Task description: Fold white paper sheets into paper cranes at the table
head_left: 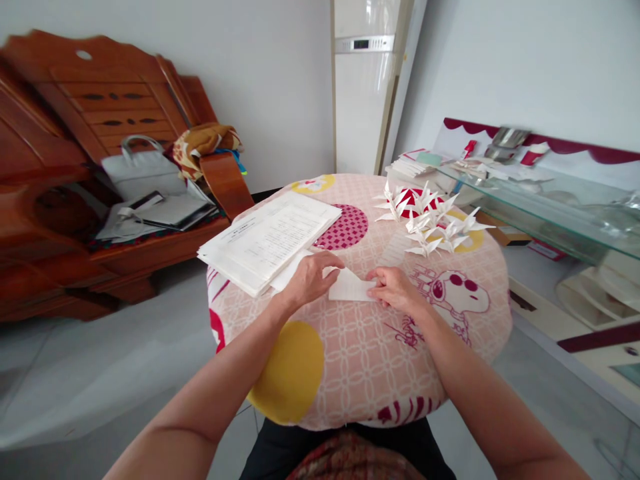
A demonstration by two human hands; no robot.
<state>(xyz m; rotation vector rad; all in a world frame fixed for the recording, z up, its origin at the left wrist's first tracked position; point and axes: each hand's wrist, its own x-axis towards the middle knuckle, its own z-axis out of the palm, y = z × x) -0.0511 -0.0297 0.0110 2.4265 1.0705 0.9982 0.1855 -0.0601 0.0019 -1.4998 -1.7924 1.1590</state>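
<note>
Head view: right hand (pixel 393 287) pinches and partly hides folded paper (pixel 350 287); left hand (pixel 310 277) curls, its grip unclear.

The single view came from a camera worn on the person's head, facing forward and down past the lap (pixel 270 453) at its bottom edge. The forearms (pixel 225 373) entered from the lower corners and reached inward, so that the left hand (pixel 311 277) and the right hand (pixel 393 287) sat near the middle. The round table (pixel 360 360) was close, seen from above at a slant, with nearly all its top in sight. Farther off, the wide view took in the wooden seat (pixel 115 100) at left, the white air conditioner (pixel 363 100) beyond the table and the glass shelf (pixel 550 207) at right
</note>
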